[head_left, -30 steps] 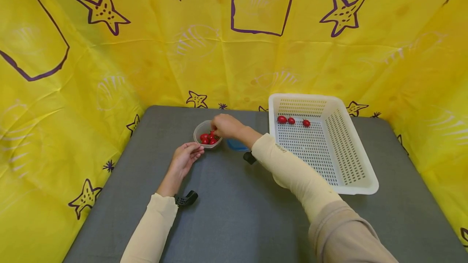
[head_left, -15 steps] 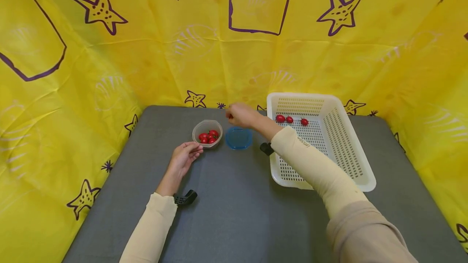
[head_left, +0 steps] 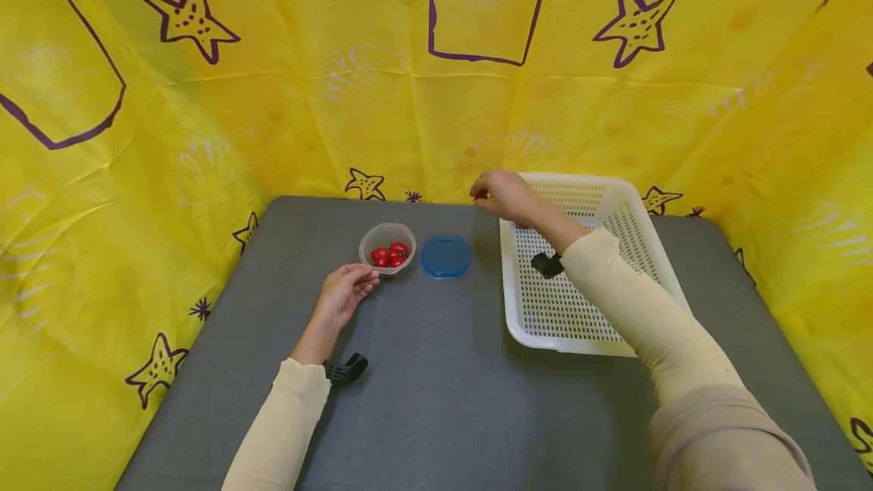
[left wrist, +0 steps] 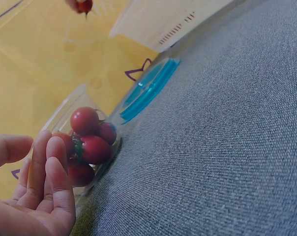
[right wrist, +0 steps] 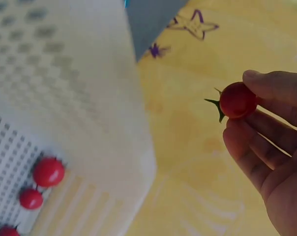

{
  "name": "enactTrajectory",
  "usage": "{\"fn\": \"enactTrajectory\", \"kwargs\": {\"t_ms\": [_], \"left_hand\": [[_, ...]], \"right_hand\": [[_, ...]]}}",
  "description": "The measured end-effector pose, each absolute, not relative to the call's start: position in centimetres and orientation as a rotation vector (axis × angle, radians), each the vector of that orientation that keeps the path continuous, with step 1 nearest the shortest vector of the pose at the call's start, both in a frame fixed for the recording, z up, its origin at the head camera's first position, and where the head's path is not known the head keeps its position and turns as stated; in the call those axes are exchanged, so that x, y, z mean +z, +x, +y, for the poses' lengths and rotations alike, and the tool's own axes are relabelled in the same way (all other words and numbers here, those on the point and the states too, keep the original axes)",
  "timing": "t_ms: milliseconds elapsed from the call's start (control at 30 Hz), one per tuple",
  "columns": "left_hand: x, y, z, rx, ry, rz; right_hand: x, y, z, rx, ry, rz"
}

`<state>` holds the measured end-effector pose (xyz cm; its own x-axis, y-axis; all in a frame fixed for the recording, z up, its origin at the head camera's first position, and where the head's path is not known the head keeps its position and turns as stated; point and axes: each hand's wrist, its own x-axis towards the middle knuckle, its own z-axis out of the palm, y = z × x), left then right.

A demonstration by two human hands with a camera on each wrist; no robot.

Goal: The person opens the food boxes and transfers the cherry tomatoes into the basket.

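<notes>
My left hand (head_left: 344, 294) pinches the near rim of a small clear plastic container (head_left: 368, 241) between thumb and fingers. Inside it lie several red cherry tomatoes (left wrist: 95, 149), some with green stems. In the right wrist view, my right hand (right wrist: 274, 130) holds one cherry tomato (right wrist: 237, 101) by thumb and fingertips, its green calyx pointing outward. That hand hangs in the air by the left back corner of a white perforated basket (head_left: 555, 345). More cherry tomatoes (right wrist: 48, 172) lie in the basket, mostly hidden by the right arm in the head view.
A blue lid (head_left: 445, 257) lies flat on the grey table (head_left: 423, 400) between container and basket. Yellow cloth (head_left: 382, 120) with sea drawings surrounds the table at the back and sides.
My right hand has lifted a cherry tomato out of the container and carried it right, past the lid, to the basket. The left hand stays at the container.
</notes>
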<state>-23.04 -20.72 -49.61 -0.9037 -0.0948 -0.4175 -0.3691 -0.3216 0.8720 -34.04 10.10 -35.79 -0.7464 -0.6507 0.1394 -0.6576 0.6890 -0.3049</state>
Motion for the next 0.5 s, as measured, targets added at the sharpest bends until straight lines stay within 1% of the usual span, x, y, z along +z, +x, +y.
{"fn": "enactTrajectory", "kwargs": {"t_ms": [200, 500], "left_hand": [[-49.6, -23.1, -20.8, 2.345, -0.599, 1.713], [-49.7, -23.1, -20.8, 2.366, -0.565, 1.7]], "right_hand": [[-36.0, -34.7, 13.3, 0.569, 0.994, -2.903], [-38.0, -36.1, 17.0, 0.589, 0.765, -3.031]]}}
